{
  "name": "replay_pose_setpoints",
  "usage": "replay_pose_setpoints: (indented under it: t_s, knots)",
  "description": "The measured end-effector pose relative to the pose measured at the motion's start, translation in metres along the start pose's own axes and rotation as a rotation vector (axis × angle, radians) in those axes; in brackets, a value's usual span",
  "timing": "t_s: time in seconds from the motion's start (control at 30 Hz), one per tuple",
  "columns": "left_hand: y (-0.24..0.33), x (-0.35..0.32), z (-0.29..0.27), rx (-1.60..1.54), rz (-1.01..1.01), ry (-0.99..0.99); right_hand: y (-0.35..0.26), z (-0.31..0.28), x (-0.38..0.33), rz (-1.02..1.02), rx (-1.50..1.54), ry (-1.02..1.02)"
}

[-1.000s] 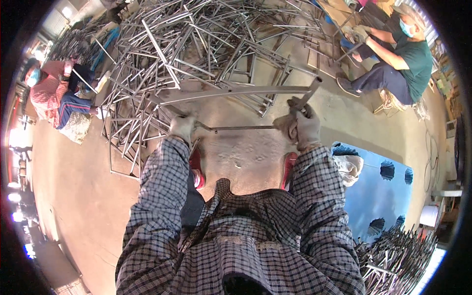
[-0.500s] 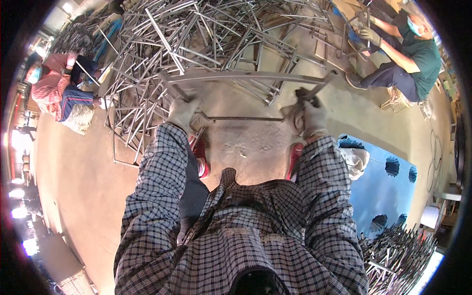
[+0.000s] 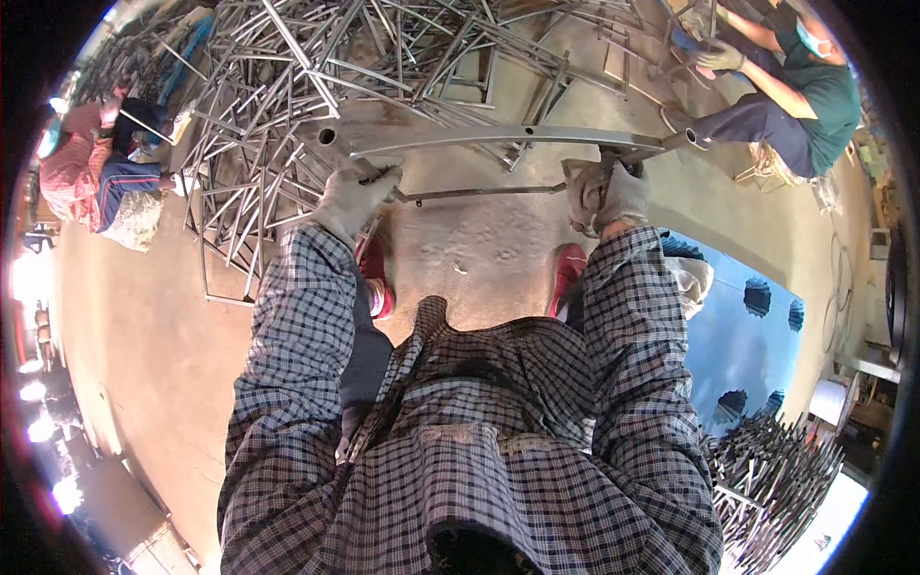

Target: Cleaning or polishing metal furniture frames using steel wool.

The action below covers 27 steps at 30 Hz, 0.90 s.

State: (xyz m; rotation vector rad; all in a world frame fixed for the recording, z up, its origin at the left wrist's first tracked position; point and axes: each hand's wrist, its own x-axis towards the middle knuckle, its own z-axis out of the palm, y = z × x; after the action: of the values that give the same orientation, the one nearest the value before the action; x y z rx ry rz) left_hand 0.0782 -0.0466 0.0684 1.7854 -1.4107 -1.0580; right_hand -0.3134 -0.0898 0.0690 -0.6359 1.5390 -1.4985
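No box, bin or other container shows near the hands; the loose metal lies straight on the concrete floor (image 3: 479, 249).

The left hand (image 3: 353, 196), in a pale work glove, has its grip closed around the left side of a metal tube frame (image 3: 498, 139). The right hand (image 3: 604, 192), gloved the same way, is closed on the frame's right side, close under the end of the upper tube. The frame is held up in front of the person, between the two hands: a thick, slightly bowed upper tube with an open round end at the left, and a thinner crossbar (image 3: 479, 193) running below it from hand to hand.

Both forearms wear a checked shirt. Beneath the frame two red shoes (image 3: 376, 278) stand on the floor.

Beyond the frame lies a large tangled pile of similar metal frames (image 3: 335, 67). At upper right a person in a green top (image 3: 815, 91) sits working; at upper left another person in a pink top (image 3: 81, 163) crouches. A blue sheet (image 3: 747, 326) lies at right, with a bundle of metal rods (image 3: 767, 479) below it.
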Motion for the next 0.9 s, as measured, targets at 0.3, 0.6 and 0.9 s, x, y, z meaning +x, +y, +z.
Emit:
replay_pose_setpoints:
  t_s: [0.3,0.6,0.9]
  knots:
    - [0.019,-0.001,-0.027,0.189,-0.242,0.215,0.055,-0.002,0.014,0.011,-0.065,-0.295]
    - [0.016,0.01,0.006,0.726,-0.072,-0.058,0.061,-0.013,0.014,-0.017,-1.101,-0.193]
    - [0.029,0.003,0.028,0.807,0.022,0.032,-0.021,-0.045,-0.048,-0.183,-0.634,-0.326]
